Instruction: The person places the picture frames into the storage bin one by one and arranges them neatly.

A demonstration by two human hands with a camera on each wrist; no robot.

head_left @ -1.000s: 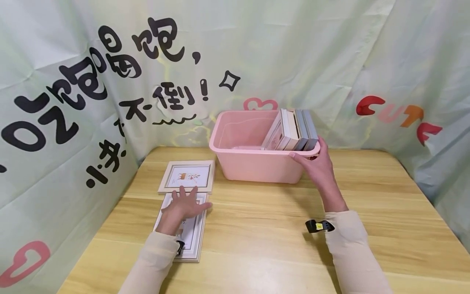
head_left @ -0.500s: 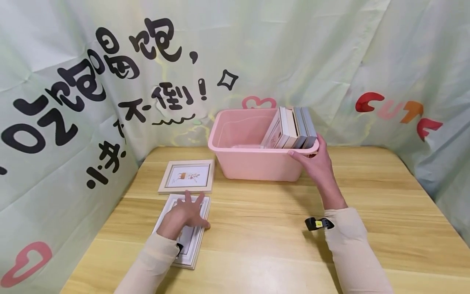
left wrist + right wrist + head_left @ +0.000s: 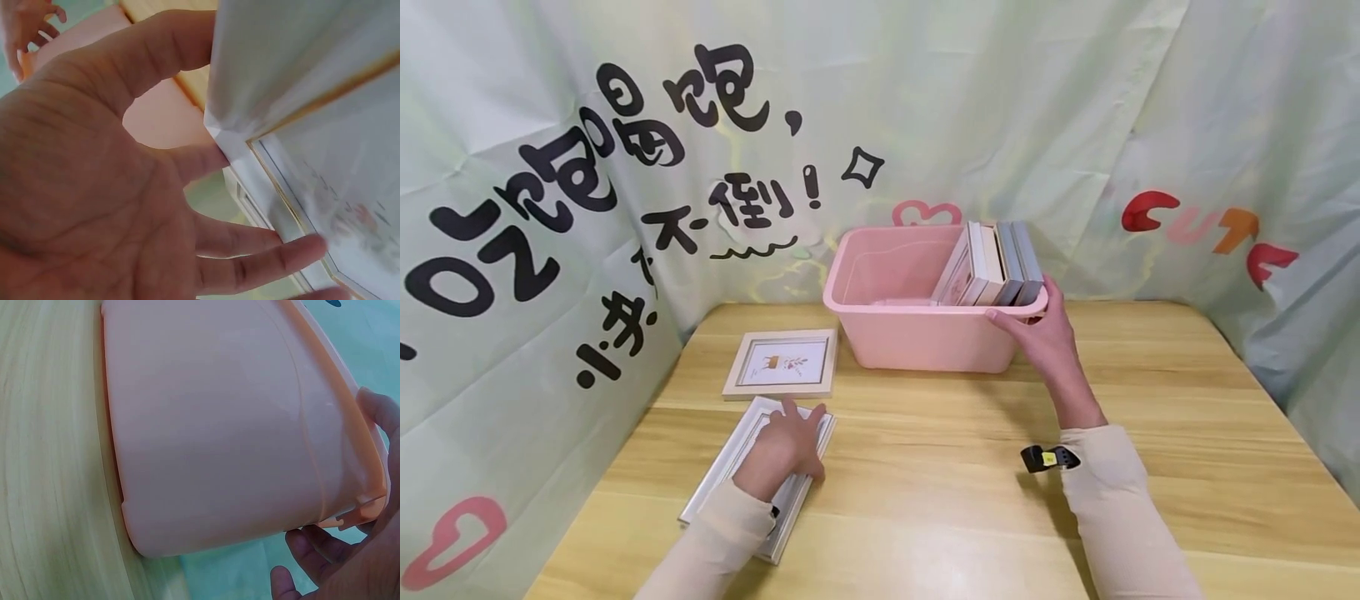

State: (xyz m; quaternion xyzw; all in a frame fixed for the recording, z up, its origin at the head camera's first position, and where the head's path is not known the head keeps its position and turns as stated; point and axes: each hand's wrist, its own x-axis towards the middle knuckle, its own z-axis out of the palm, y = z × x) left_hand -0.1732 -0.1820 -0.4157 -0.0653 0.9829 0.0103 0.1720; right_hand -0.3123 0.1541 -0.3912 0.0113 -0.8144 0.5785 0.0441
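Note:
In the head view, a white picture frame (image 3: 721, 479) lies aslant at the table's left front. My left hand (image 3: 786, 446) is over its upper right part, thumb at the right edge and fingertips near the far edge. The left wrist view shows thumb and fingers about a corner of this picture frame (image 3: 250, 106), some fingertips over its face. My right hand (image 3: 1047, 329) grips the right end of a pink plastic bin's (image 3: 925, 340) rim. In the right wrist view the thumb lies on the rim and other fingers bend beneath it.
Several picture frames (image 3: 1000, 265) stand leaning at the bin's right end. A cream picture frame (image 3: 782, 363) with a plant drawing lies flat left of the bin. The wooden table (image 3: 940, 483) meets a printed cloth (image 3: 1015, 117) behind and at the left.
The white picture frame has slid toward me and turned clockwise under my left hand, parting from the cream one. My left thumb has drawn in to its edge. My right hand stays on the rim.

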